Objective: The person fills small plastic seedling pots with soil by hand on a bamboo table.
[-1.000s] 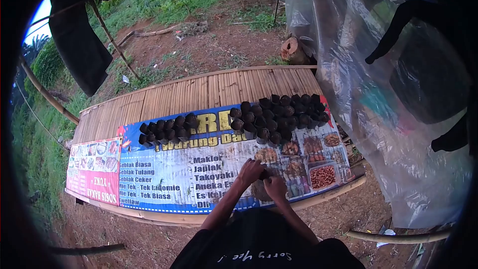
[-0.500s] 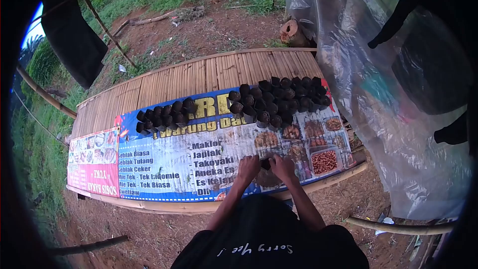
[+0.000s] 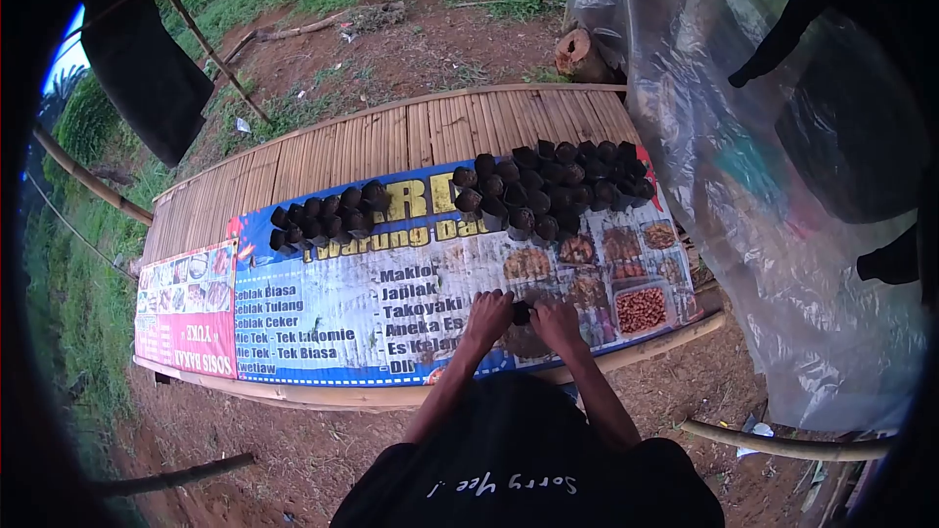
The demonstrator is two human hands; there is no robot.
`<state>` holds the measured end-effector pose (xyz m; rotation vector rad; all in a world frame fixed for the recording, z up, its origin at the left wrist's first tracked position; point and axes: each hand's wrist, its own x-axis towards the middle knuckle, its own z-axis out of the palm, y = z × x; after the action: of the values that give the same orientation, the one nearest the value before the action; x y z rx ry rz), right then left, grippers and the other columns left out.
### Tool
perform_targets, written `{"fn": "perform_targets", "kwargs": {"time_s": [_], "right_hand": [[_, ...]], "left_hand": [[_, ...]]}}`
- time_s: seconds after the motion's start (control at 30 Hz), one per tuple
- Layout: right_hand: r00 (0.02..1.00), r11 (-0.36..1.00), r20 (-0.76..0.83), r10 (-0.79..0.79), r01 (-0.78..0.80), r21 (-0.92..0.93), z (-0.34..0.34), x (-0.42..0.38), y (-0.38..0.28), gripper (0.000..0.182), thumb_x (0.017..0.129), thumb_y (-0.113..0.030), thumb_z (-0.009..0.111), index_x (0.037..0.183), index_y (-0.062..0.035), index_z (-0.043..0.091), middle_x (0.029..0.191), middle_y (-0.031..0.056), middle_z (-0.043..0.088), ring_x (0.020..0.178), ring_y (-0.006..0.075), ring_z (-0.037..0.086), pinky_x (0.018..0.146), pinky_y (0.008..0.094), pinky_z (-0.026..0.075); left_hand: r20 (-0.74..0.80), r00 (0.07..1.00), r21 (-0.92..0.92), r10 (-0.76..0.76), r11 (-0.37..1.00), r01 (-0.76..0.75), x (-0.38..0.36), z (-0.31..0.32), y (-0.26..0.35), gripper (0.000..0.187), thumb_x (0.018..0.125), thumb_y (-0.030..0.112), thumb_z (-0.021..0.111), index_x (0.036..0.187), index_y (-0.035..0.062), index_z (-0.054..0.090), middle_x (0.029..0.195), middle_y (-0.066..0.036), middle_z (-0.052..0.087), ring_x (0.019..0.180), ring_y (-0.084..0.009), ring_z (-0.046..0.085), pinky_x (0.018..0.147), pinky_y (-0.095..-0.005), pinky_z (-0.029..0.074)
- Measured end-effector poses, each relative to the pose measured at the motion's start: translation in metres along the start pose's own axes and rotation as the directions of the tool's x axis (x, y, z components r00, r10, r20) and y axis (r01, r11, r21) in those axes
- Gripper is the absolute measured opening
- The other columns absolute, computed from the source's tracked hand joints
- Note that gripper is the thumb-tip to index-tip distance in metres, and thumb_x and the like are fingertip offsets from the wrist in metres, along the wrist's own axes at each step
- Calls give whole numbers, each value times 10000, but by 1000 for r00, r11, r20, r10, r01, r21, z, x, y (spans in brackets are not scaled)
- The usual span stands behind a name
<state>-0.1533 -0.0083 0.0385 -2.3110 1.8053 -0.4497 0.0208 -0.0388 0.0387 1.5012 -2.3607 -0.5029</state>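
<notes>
Close to the near edge of the table, a small black plastic planting bag (image 3: 521, 313) sits between my two hands. My left hand (image 3: 491, 320) grips its left side with bent fingers, while my right hand (image 3: 555, 323) pinches the right side. Just below the bag, a dark brown patch (image 3: 525, 342) shows on the printed banner (image 3: 323, 305). Farther off stand many similar black bags in two clusters: a larger group (image 3: 548, 186) at the back right and a smaller group (image 3: 328, 217) left of it. Several look filled with dark soil.
The banner covers most of a bamboo-slat table (image 3: 401, 137). Clear plastic sheeting (image 3: 704, 137) hangs along the right side. A cut log (image 3: 584, 56) lies behind the table, and bamboo poles (image 3: 93, 179) stand at the left. A dark cloth (image 3: 147, 78) hangs at upper left.
Both hands have shifted slightly away from me relative to the banner, keeping the black bag between them. The bag looks narrower between the fingers now. The bag clusters are unchanged.
</notes>
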Motion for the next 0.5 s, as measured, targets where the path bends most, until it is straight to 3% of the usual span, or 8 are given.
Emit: {"fn": "perform_targets", "kwargs": {"time_s": [0.1, 0.2, 0.27, 0.4, 0.5], "right_hand": [[1000, 1000, 21, 4, -4, 0, 6, 7, 7, 192, 840, -232, 582, 780, -53, 612, 655, 162, 635, 638, 359, 634, 616, 465, 497], [996, 1000, -86, -20, 20, 2, 5, 0, 1, 226, 843, -268, 587, 786, -52, 620, 659, 165, 635, 642, 357, 636, 617, 466, 497], [993, 993, 19, 115, -116, 30, -4, -1, -5, 263, 847, -305, 589, 809, -46, 619, 680, 162, 641, 646, 360, 637, 612, 466, 497], [987, 987, 56, 152, -154, 44, -3, -4, -4, 283, 847, -337, 592, 828, -56, 613, 673, 159, 641, 652, 365, 637, 610, 468, 498], [988, 985, 71, 140, -146, 92, 5, -5, -1, 262, 836, -328, 599, 849, -66, 607, 665, 164, 638, 657, 369, 636, 609, 474, 498]], "left_hand": [[-6, 1000, 2, 5, 1000, -5, 9, 0, -3, 118, 793, 139, 549, 836, 44, 604, 778, -175, 629, 749, -344, 633, 725, -453, 450], [-26, 998, -67, -54, 996, 53, -1, -6, 4, 159, 836, 183, 540, 865, 40, 602, 780, -193, 629, 752, -367, 629, 738, -468, 450], [11, 981, -105, -196, 975, 196, -4, -10, 12, 225, 883, 246, 524, 888, 32, 594, 792, -214, 632, 761, -391, 625, 743, -497, 449], [28, 964, -110, -263, 958, 264, -12, 3, 11, 277, 907, 295, 516, 894, 27, 583, 808, -230, 632, 769, -408, 622, 739, -516, 450], [13, 958, -105, -285, 953, 285, -15, 9, 8, 228, 884, 245, 523, 876, 24, 581, 812, -236, 632, 775, -403, 623, 736, -517, 454]]}}
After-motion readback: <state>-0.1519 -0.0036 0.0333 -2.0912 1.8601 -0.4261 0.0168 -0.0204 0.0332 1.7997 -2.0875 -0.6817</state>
